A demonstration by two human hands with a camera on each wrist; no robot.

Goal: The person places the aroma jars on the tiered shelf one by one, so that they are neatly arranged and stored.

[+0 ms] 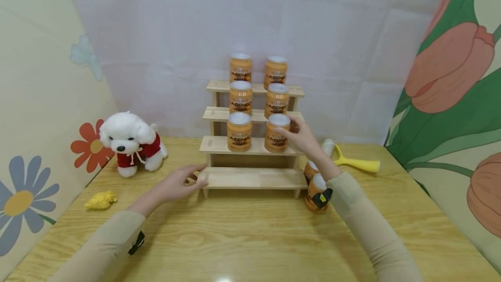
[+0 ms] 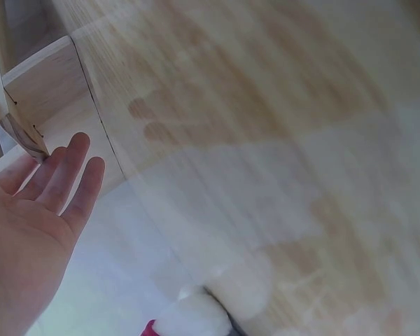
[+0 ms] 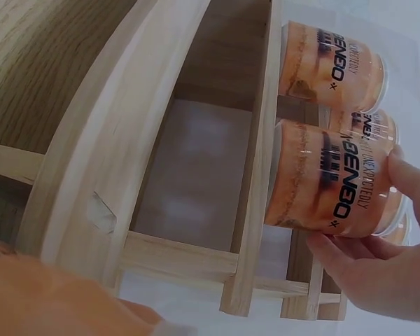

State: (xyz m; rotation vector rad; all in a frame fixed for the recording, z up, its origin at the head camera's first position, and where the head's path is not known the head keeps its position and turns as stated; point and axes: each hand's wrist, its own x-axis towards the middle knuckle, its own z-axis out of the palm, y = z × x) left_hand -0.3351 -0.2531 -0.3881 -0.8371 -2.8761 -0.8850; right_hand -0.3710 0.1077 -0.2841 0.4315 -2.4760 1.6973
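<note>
An orange can [image 1: 276, 136] with a silver lid stands at the right of the second step from the bottom of a wooden tiered stand [image 1: 254, 178]. My right hand [image 1: 299, 135] grips it near the top, thumb on the front and fingers behind; the right wrist view shows the can [image 3: 329, 178] between thumb and fingers. Beside it on the same step stands a matching can [image 1: 239, 134]. My left hand [image 1: 176, 182] holds the left end of the bottom step between thumb and index finger, its other fingers [image 2: 82, 192] extended in the left wrist view.
Pairs of matching cans occupy the upper two steps, like the top left can [image 1: 240, 68]. More cans [image 1: 315, 197] stand on the table under my right forearm, near a yellow-handled tool [image 1: 360, 164]. At left are a white plush dog [image 1: 131, 138] and a yellow bundle [image 1: 101, 200].
</note>
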